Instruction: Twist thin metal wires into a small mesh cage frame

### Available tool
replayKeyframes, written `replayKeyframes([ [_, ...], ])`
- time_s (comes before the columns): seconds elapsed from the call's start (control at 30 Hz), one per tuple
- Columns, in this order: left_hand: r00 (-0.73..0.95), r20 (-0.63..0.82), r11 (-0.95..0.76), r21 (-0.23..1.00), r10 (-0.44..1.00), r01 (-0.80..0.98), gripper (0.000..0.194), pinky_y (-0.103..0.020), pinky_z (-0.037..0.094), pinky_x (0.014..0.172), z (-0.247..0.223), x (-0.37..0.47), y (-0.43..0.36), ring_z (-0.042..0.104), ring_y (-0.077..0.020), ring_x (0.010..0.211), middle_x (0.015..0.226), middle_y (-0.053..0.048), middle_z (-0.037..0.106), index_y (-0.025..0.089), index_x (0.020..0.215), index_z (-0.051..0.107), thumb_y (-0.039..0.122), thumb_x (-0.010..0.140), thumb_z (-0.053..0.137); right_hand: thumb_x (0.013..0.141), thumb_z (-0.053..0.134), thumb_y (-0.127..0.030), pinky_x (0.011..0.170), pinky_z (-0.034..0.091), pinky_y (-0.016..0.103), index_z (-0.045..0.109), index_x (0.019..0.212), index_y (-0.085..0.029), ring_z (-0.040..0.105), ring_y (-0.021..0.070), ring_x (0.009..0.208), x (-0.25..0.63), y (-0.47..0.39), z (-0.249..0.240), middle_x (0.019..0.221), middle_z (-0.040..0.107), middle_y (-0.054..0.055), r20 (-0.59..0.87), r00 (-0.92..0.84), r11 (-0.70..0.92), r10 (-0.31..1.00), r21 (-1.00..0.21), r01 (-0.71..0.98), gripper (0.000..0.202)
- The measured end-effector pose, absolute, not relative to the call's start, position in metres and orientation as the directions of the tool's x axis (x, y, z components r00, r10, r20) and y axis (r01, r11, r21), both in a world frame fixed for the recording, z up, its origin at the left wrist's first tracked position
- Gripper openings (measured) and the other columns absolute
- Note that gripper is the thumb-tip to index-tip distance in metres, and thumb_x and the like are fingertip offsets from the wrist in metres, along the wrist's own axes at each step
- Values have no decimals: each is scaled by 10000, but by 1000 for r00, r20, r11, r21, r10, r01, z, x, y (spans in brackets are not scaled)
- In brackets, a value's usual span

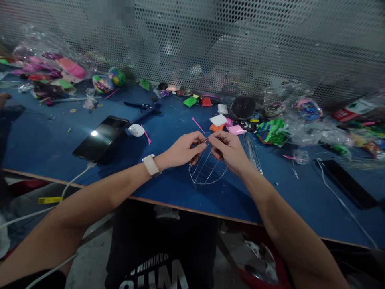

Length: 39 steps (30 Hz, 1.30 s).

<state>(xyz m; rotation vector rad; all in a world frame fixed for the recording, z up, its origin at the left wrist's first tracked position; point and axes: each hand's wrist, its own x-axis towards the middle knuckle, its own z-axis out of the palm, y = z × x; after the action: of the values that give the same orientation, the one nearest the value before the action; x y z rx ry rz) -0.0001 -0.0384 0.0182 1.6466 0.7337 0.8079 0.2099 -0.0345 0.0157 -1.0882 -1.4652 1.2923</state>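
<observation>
A small rounded frame of thin silvery wire (207,170), crossed by several inner wires, hangs between my hands just above the blue table. My left hand (189,148), with a pale band on its wrist, pinches the frame's upper edge. Close beside it, my right hand (227,149) grips the same edge, thumb and fingers pressed together. The two sets of fingertips nearly meet at the top, where the wire is partly hidden. Right of my right hand lies a bundle of straight wires (252,154). Soft coloured packets (236,129) sit just beyond my hands.
A black phone (100,138) with a cable lies at left, near dark-handled pliers (146,110) and a white oval piece (136,130). Another phone (345,182) rests at right. A dark bowl (243,107), a bottle (359,106) and plastic bags line the perforated metal screen (192,40).
</observation>
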Motion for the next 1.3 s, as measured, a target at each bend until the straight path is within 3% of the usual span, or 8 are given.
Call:
replayKeyframes([
  [0.23, 545, 129, -194, 979, 829, 63, 172, -239, 474, 490, 16, 0, -37, 555, -77, 480, 707, 57, 580, 228, 973, 493, 237, 1137, 541, 896, 869, -634, 434, 288, 282, 715, 939, -256, 442, 105, 435, 206, -37, 11, 509, 524, -77, 59, -194, 77, 979, -993, 90, 410],
  [0.4, 559, 107, -171, 983, 822, 62, 153, -238, 489, 490, 19, 0, -37, 579, -86, 487, 698, 51, 597, 219, 979, 516, 228, 1124, 561, 769, 963, -543, 484, 382, 288, 759, 956, -254, 548, 129, 523, 205, -35, 12, 595, 616, -48, 29, -108, 33, 994, -999, 31, 400],
  [0.53, 566, 100, -176, 981, 818, 81, 146, -222, 470, 472, 24, -1, -40, 553, -71, 458, 681, 49, 601, 210, 963, 546, 205, 1107, 573, 685, 1000, -490, 543, 444, 299, 791, 858, -245, 610, 153, 638, 215, -31, 20, 687, 672, -12, -37, -159, -32, 987, -999, 34, 366],
  [0.6, 575, 85, -175, 979, 814, 104, 141, -221, 459, 460, 27, -1, -41, 531, -63, 439, 686, 46, 611, 211, 959, 553, 196, 1094, 589, 676, 1008, -465, 602, 492, 317, 811, 828, -245, 616, 158, 684, 221, -30, 26, 736, 704, 2, 3, -197, 21, 980, -996, 91, 332],
  [0.8, 579, 117, -229, 966, 807, 123, 153, -246, 464, 469, 35, -3, -46, 529, -79, 433, 676, 46, 617, 224, 928, 544, 222, 1067, 609, 759, 984, -448, 787, 570, 389, 848, 872, -259, 680, 211, 858, 227, -36, 38, 929, 790, 43, 145, -225, 205, 963, -941, 269, 258],
  [0.93, 568, 136, -273, 948, 812, 165, 161, -246, 461, 492, 34, -1, -46, 553, -86, 434, 643, 66, 593, 227, 905, 517, 192, 1043, 591, 823, 917, -408, 832, 576, 420, 806, 865, -254, 682, 224, 857, 222, -41, 37, 916, 777, 45, 192, -220, 259, 956, -905, 336, 194],
  [1.13, 565, 139, -284, 942, 813, 177, 162, -259, 464, 511, 34, -1, -46, 574, -102, 438, 623, 71, 599, 229, 906, 508, 189, 1046, 579, 891, 821, -308, 941, 578, 475, 784, 899, -271, 688, 271, 1031, 214, -48, 36, 1063, 721, 76, 403, -207, 452, 891, -767, 454, 53],
  [1.3, 552, 128, -250, 956, 824, 152, 136, -264, 479, 520, 35, -2, -46, 567, -95, 447, 655, 57, 621, 217, 938, 555, 176, 1061, 598, 919, 830, -381, 908, 592, 441, 770, 970, -260, 725, 242, 971, 218, -43, 33, 1012, 777, 54, 310, -264, 395, 913, -832, 389, 144],
])
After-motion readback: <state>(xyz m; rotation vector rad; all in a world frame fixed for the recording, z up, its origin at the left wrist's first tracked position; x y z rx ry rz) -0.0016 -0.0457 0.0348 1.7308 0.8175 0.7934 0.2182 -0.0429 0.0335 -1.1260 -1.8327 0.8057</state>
